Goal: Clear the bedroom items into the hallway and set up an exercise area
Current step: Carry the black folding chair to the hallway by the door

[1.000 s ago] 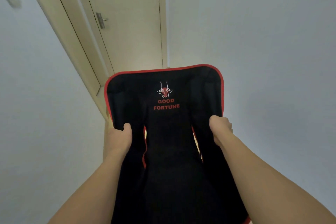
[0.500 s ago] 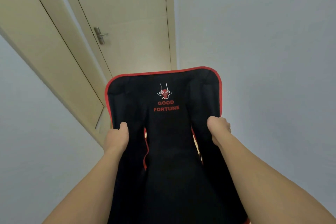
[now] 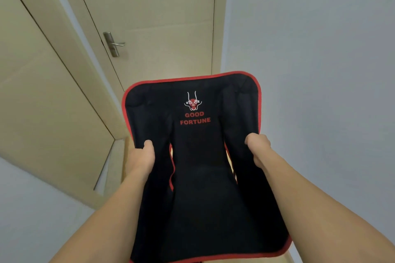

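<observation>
Head view: black fabric chair with red trim held up facing a closed door, left hand and right hand each gripping a side edge.

both bare forearms stretched out ahead, left hand curled tight with thumb on top, right hand clenched the same way, knuckles turned outward, wrists pretty much level

closed door straight ahead, walls close either side, chair filling the passage
</observation>
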`<state>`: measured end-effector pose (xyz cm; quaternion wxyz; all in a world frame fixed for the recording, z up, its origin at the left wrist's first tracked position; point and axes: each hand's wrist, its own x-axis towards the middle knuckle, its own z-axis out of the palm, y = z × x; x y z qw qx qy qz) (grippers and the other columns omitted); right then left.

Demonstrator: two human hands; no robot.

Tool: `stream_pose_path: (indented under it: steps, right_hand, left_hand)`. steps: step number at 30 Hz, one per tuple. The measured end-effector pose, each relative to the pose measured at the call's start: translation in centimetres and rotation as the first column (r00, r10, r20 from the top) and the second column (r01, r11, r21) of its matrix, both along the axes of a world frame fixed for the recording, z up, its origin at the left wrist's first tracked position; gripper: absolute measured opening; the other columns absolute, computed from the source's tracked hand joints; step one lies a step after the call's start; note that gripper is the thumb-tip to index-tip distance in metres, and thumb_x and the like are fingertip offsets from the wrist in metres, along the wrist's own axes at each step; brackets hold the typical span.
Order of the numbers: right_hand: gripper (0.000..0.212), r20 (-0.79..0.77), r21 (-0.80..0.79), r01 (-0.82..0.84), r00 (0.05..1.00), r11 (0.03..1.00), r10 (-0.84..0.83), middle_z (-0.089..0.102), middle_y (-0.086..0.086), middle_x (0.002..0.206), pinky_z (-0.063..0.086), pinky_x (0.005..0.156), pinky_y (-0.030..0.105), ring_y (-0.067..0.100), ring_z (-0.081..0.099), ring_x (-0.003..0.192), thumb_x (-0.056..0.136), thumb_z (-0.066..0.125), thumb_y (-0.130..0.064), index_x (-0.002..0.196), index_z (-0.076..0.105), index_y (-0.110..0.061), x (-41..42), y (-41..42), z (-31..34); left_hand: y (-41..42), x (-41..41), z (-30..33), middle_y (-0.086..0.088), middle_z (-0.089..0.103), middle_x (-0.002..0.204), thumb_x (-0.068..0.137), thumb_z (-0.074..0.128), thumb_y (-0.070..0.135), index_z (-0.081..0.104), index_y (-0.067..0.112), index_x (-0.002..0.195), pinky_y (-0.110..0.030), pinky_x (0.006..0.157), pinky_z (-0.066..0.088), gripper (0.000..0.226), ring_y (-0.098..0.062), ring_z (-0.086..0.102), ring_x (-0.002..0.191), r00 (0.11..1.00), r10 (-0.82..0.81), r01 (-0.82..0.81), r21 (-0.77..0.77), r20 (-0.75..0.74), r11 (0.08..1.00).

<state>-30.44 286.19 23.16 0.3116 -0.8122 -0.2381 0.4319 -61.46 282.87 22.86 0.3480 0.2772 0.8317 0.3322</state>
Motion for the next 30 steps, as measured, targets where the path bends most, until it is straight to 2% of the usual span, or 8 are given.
stream_pose_path:
  steps: [3, 6, 10, 12, 16, 20, 24, 30]
  right_hand:
    - [0.05, -0.02, -0.015, 0.003, 1.0, 1.0, -0.004, 0.053, 0.014, 0.122, 0.049, 0.089, 0.042, 0.034, 0.053, 0.1, 0.078, 0.048, -0.009, 0.127, 0.048, -0.005, -1.0, 7.0, -0.8]
    - [0.052, -0.034, -0.029, 0.019, 0.999, 0.999, -0.02, 0.052, 0.015, 0.126, 0.048, 0.091, 0.044, 0.036, 0.053, 0.107, 0.078, 0.048, -0.007, 0.131, 0.045, -0.005, -1.6, 13.3, -1.1]
    - [0.054, -0.059, -0.024, 0.017, 0.998, 1.0, -0.018, 0.051, 0.016, 0.126, 0.048, 0.088, 0.043, 0.036, 0.052, 0.107, 0.077, 0.049, -0.006, 0.13, 0.045, -0.004, -1.6, 20.6, -2.3]
    - [0.058, -0.053, -0.024, -0.002, 0.999, 1.0, 0.001, 0.051, 0.015, 0.127, 0.048, 0.093, 0.045, 0.036, 0.052, 0.109, 0.072, 0.049, -0.008, 0.13, 0.046, -0.005, -1.7, 25.0, -3.3]
    - [0.064, -0.032, -0.043, -0.008, 0.999, 0.999, 0.007, 0.054, 0.014, 0.124, 0.05, 0.095, 0.047, 0.037, 0.055, 0.107, 0.064, 0.047, -0.013, 0.128, 0.049, -0.007, -0.5, 34.3, -7.2]
    - [0.063, -0.052, -0.111, -0.06, 0.997, 0.992, 0.055, 0.055, 0.015, 0.121, 0.05, 0.094, 0.049, 0.037, 0.055, 0.104, 0.063, 0.045, -0.011, 0.126, 0.048, -0.009, 0.3, 41.9, -9.5]
    - [0.059, -0.053, -0.171, -0.086, 0.996, 0.981, 0.078, 0.055, 0.016, 0.121, 0.05, 0.094, 0.048, 0.037, 0.055, 0.104, 0.07, 0.045, -0.007, 0.129, 0.048, -0.007, 0.6, 48.7, -12.5]
    - [0.057, -0.051, -0.231, -0.116, 0.993, 0.966, 0.107, 0.053, 0.021, 0.124, 0.05, 0.094, 0.051, 0.04, 0.055, 0.107, 0.075, 0.045, -0.001, 0.133, 0.045, -0.001, 0.7, 57.3, -19.9]
  left_hand:
    - [8.0, -1.3, -0.5, -0.004, 0.06, 0.098, 0.086, 0.04, 0.053, 0.054, 0.006, 0.127, -0.041, 0.08, 0.048, 0.064, -0.029, 0.057, 0.086, 0.998, 0.029, -0.027, -0.037, 0.061, 0.999]
    - [15.5, -1.6, -0.7, -0.009, 0.061, 0.108, 0.087, 0.042, 0.052, 0.053, 0.004, 0.124, -0.04, 0.078, 0.045, 0.061, -0.031, 0.053, 0.087, 0.999, 0.026, -0.025, -0.068, 0.019, 0.997]
    - [24.3, -2.3, -1.7, -0.013, 0.06, 0.122, 0.089, 0.042, 0.052, 0.05, 0.003, 0.13, -0.04, 0.079, 0.043, 0.065, -0.035, 0.056, 0.098, 1.0, -0.014, 0.014, -0.118, 0.0, 0.993]
    - [28.9, -2.7, -2.5, -0.013, 0.058, 0.129, 0.091, 0.041, 0.052, 0.048, 0.003, 0.136, -0.04, 0.08, 0.042, 0.066, -0.033, 0.054, 0.098, 0.999, -0.042, 0.042, -0.14, 0.006, 0.989]
    - [38.1, -2.4, -4.5, -0.014, 0.056, 0.132, 0.091, 0.044, 0.048, 0.049, 0.002, 0.135, -0.045, 0.092, 0.044, 0.064, -0.037, 0.054, 0.111, 0.997, -0.061, 0.069, -0.152, 0.055, 0.986]
    - [45.4, -2.1, -6.7, -0.016, 0.057, 0.13, 0.09, 0.046, 0.047, 0.05, 0.0, 0.134, -0.043, 0.092, 0.045, 0.064, -0.036, 0.055, 0.106, 0.994, -0.07, 0.085, -0.185, 0.086, 0.979]
    - [52.3, -2.0, -10.5, -0.016, 0.057, 0.131, 0.09, 0.044, 0.042, 0.05, 0.003, 0.136, -0.043, 0.095, 0.046, 0.06, -0.039, 0.055, 0.113, 0.991, -0.063, 0.09, -0.253, 0.114, 0.963]
    - [60.7, -0.8, -19.7, -0.016, 0.061, 0.123, 0.087, 0.043, 0.045, 0.052, 0.001, 0.131, -0.044, 0.092, 0.048, 0.063, -0.037, 0.057, 0.1, 0.993, -0.003, 0.038, -0.303, 0.115, 0.952]
